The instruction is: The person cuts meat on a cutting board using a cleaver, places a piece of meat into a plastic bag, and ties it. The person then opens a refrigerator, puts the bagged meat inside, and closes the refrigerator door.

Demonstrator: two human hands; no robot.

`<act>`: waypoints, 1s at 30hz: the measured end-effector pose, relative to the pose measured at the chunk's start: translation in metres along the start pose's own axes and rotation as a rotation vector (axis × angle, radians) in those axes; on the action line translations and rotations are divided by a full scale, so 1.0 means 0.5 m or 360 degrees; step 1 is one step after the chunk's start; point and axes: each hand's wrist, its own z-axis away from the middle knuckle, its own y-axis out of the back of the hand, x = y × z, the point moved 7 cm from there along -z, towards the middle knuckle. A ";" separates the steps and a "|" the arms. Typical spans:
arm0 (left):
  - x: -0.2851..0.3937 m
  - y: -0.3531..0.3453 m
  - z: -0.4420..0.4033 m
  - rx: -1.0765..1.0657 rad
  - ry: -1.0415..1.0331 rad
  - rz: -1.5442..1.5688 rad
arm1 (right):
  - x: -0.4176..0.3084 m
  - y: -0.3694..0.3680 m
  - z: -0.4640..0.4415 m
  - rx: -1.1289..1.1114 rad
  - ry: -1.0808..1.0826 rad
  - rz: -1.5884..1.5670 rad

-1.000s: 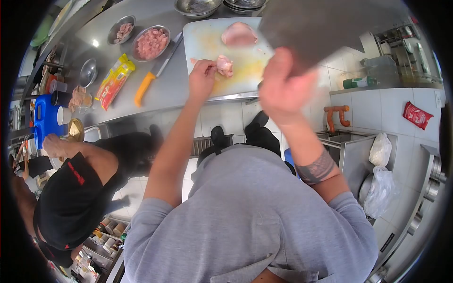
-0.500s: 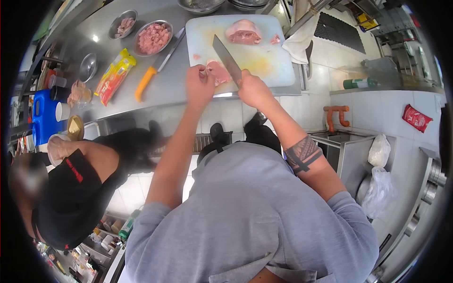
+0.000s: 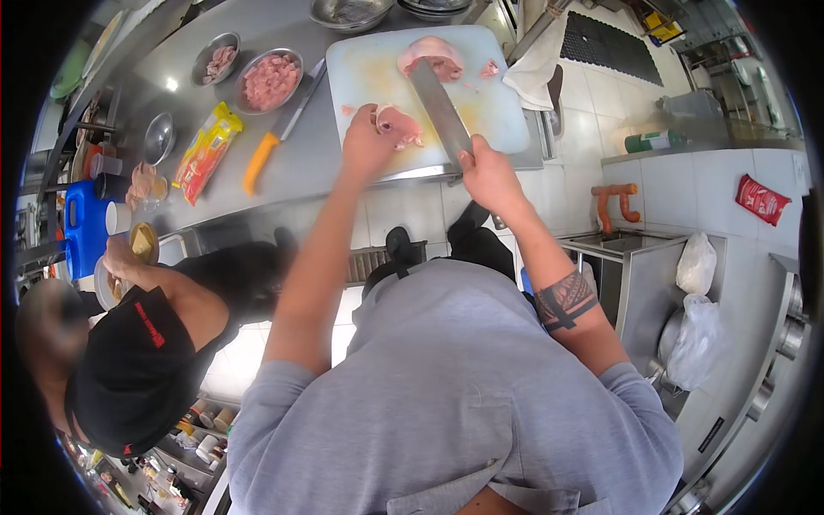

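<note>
My right hand (image 3: 493,176) is closed around the handle of a broad-bladed kitchen knife (image 3: 443,112). The blade slants across the white cutting board (image 3: 356,73), its tip at the near edge of a large chunk of raw meat (image 3: 432,51). At the board's near left, my left hand (image 3: 366,144) has its fingers curled on a smaller piece of raw meat (image 3: 402,125); the far side of that grip is partly hidden. A small scrap of meat (image 3: 489,69) lies to the right of the chunk.
Left of the board lie a yellow-handled knife (image 3: 262,163), a bowl of diced meat (image 3: 272,81), a smaller meat bowl (image 3: 215,60) and a yellow-red packet (image 3: 206,153). Metal bowls (image 3: 350,12) stand behind the board. A co-worker in black (image 3: 129,369) works at my left.
The knife and my right hand have moved right, away from the smaller meat piece, and the blade tip now meets the large chunk. My left hand has shifted onto the smaller piece.
</note>
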 end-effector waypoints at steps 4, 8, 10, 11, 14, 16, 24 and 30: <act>0.010 -0.007 -0.027 0.0025 -0.0252 -0.0343 | 0.017 -0.012 0.016 0.0000 -0.0004 0.0022; 0.066 -0.018 -0.005 -0.0105 -0.0408 -0.0356 | 0.021 -0.010 0.022 0.0035 -0.0013 -0.0054; 0.064 -0.037 0.022 0.0152 -0.0970 -0.0565 | 0.016 0.006 0.032 0.0047 -0.0105 -0.0074; 0.046 -0.055 0.040 0.0116 -0.1154 -0.0695 | 0.019 0.008 0.037 0.0048 -0.0105 -0.0076; 0.044 -0.040 0.074 0.0078 -0.1281 -0.0615 | 0.026 0.014 0.047 0.0038 -0.0069 -0.0102; 0.037 -0.032 0.079 0.0061 -0.1206 -0.0403 | 0.029 0.006 0.059 -0.0029 -0.0066 -0.0105; -0.028 0.000 0.014 0.0202 -0.0771 0.0092 | -0.063 0.069 0.063 0.0041 0.0158 0.0042; -0.063 0.050 0.024 0.0480 -0.0518 -0.0083 | -0.230 0.296 0.147 0.0885 0.0820 -0.0860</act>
